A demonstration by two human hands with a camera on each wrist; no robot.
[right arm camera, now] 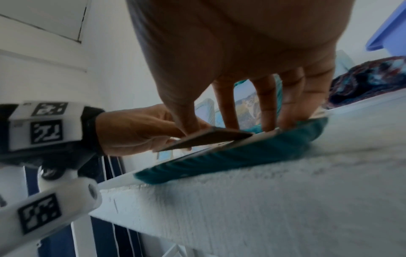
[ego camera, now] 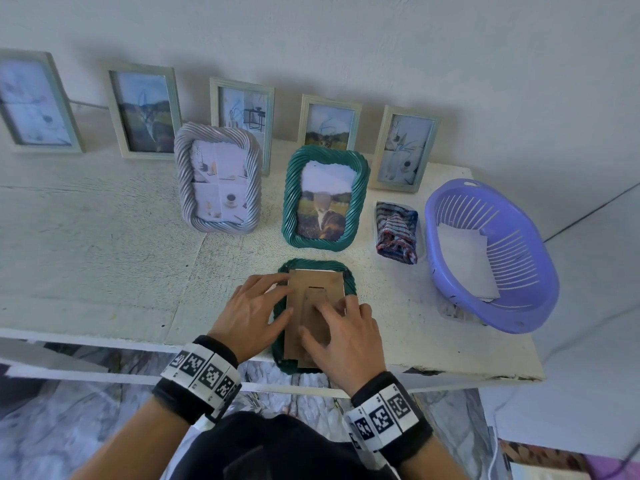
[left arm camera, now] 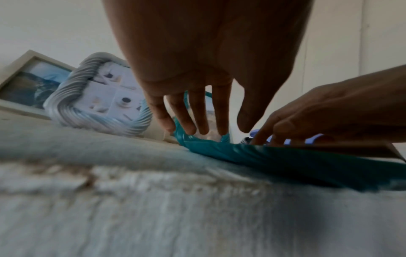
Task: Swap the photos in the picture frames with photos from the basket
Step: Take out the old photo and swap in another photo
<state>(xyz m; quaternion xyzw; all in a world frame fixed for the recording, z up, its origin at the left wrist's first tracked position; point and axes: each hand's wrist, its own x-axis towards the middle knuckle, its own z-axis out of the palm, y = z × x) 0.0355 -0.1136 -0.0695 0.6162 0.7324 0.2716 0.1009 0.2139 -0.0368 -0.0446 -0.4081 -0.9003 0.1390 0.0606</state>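
A teal twisted-rim picture frame (ego camera: 349, 282) lies face down at the table's front edge, its near end over the edge. Its brown cardboard backing (ego camera: 318, 282) faces up. My left hand (ego camera: 252, 313) spreads straight fingers over the frame's left rim and the backing's left edge. My right hand (ego camera: 343, 334) presses its fingers onto the backing's stand strip. In the right wrist view the strip (right arm camera: 208, 137) sits slightly raised above the frame (right arm camera: 241, 153) under my right hand (right arm camera: 252, 104). The purple basket (ego camera: 519, 306) at the right holds pale photos (ego camera: 464, 261).
Another teal frame (ego camera: 325, 199) and a silver twisted frame (ego camera: 216, 178) stand just behind the work spot. Several pale rectangular frames lean on the wall. A folded striped cloth (ego camera: 396, 233) lies between the frames and the basket. Bare tabletop (ego camera: 86, 254) spreads left.
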